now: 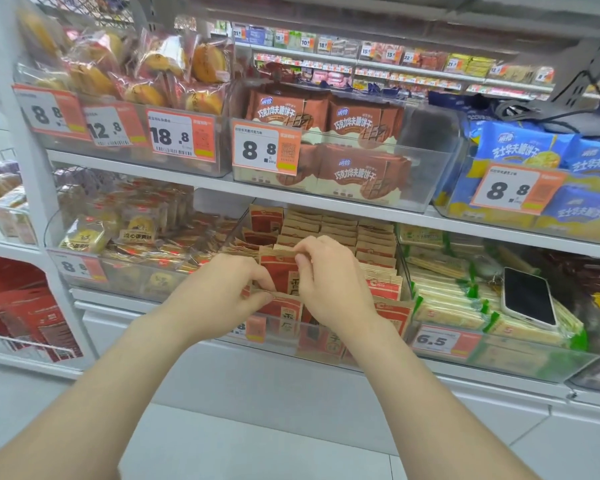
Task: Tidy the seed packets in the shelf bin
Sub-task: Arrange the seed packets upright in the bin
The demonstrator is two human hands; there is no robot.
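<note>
Hands, two: left hand point(222, 289) pinches front packet point(284, 306); right hand point(329, 282), second packet point(279, 268).

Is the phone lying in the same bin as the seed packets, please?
No, the phone lies on the green-edged packets in the neighbouring bin, to the right of the seed packets.

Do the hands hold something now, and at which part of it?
The left hand pinches the top edge of a front seed packet; the right hand pinches the top edge of the packet behind it.

Matt kraft-paper seed packets point(280, 268), clear-plastic bin point(326, 336)
</note>
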